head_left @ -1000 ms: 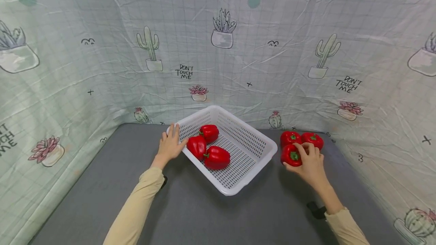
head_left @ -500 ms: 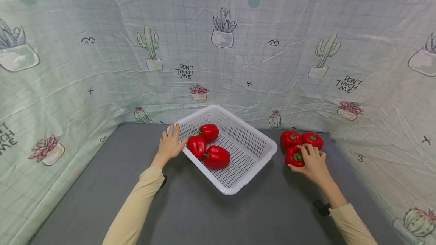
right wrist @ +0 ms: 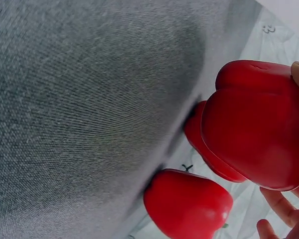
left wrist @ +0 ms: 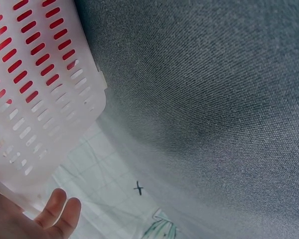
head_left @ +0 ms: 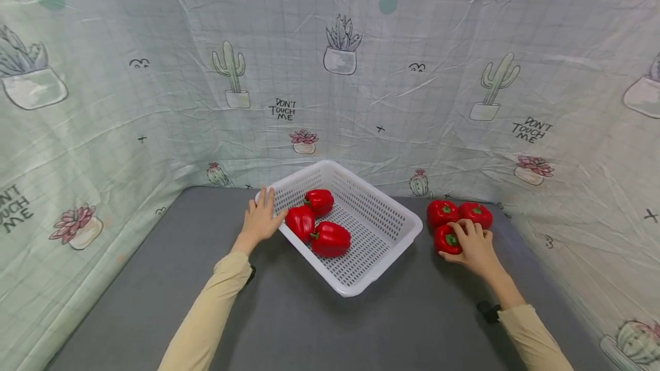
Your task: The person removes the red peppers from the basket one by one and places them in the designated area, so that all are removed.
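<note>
My right hand (head_left: 475, 248) holds a red bell pepper (head_left: 446, 240) with a green stem, thumb on one side and fingers on the other. In the right wrist view, this pepper (right wrist: 259, 124) hides part of another behind it. Two more red bell peppers, a left one (head_left: 442, 213) and a right one (head_left: 475, 214), stand just behind. My left hand (head_left: 259, 221) rests on the left corner of a white perforated plastic basket (head_left: 373, 202), its fingers spread. Part of that hand (left wrist: 62, 216) shows beside the basket wall (left wrist: 45, 114) in the left wrist view.
Inside the basket lie three red bell peppers: a back one (head_left: 319, 202), a left one (head_left: 300, 223) and a front one (head_left: 331, 239). A grey tabletop (head_left: 330, 336) lies beneath everything. A cactus-printed cloth (head_left: 289, 33) encloses the back and sides.
From the first frame, my right hand and its bell pepper shift slightly right, then stay nearly still. The left hand keeps its place on the basket. The head view tilts slightly.
</note>
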Tool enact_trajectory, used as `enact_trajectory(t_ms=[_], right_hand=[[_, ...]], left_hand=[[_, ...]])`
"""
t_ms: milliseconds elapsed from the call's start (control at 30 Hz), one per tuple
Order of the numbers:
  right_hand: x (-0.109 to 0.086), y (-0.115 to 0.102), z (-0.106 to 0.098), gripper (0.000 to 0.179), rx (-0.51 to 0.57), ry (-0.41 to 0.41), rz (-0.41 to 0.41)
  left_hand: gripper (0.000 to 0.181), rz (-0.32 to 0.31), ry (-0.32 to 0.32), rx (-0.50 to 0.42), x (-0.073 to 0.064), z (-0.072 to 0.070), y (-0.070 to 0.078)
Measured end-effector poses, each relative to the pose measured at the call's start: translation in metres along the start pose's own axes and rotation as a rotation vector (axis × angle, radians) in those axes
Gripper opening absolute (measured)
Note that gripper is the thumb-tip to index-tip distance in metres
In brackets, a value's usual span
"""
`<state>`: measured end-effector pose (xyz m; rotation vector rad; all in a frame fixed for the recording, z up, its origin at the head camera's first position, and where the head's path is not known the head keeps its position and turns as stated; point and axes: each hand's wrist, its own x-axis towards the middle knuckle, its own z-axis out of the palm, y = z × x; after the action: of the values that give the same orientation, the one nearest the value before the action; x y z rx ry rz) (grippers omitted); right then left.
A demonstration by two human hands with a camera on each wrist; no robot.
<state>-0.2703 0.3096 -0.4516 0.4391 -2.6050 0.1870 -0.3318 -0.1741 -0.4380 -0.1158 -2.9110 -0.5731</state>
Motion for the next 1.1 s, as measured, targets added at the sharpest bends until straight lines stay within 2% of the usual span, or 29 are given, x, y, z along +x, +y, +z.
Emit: enact_trajectory(t_ms=[200, 233, 300, 433, 467, 600, 767, 967, 1100], right_hand=[[0.001, 0.004, 0.006, 0.064, 0.0, -0.034, 0.011], [0.001, 0.005, 0.006, 0.064, 0.003, -0.043, 0.014], [0.002, 0.005, 0.007, 0.064, 0.005, -0.058, 0.022], [0.003, 0.006, 0.009, 0.064, 0.005, -0.075, 0.029], [0.004, 0.006, 0.01, 0.064, 0.004, -0.079, 0.029], [0.005, 0.007, 0.01, 0.063, 0.004, -0.103, 0.036], [0.006, 0.01, 0.011, 0.064, 0.006, -0.134, 0.044], [0.005, 0.011, 0.012, 0.064, 0.013, -0.117, 0.015], [0.004, 0.012, 0.012, 0.066, 0.014, -0.123, 0.027]], left_hand=[[0.072, -0.003, -0.007, -0.048, 0.001, 0.003, -0.004], [0.074, 0.012, 0.018, -0.038, 0.005, 0.01, -0.009], [0.074, 0.014, 0.018, -0.042, 0.005, 0.01, -0.01], [0.074, 0.015, 0.019, -0.045, 0.005, 0.008, -0.009], [0.073, -0.001, -0.006, -0.059, 0.001, 0.001, -0.004], [0.072, 0.0, -0.011, -0.021, 0.0, -0.001, 0.0], [0.073, 0.004, -0.009, -0.002, 0.0, 0.0, 0.0], [0.073, 0.013, -0.008, -0.005, 0.001, 0.0, -0.001], [0.073, 0.014, -0.009, -0.012, 0.0, 0.0, -0.002]])
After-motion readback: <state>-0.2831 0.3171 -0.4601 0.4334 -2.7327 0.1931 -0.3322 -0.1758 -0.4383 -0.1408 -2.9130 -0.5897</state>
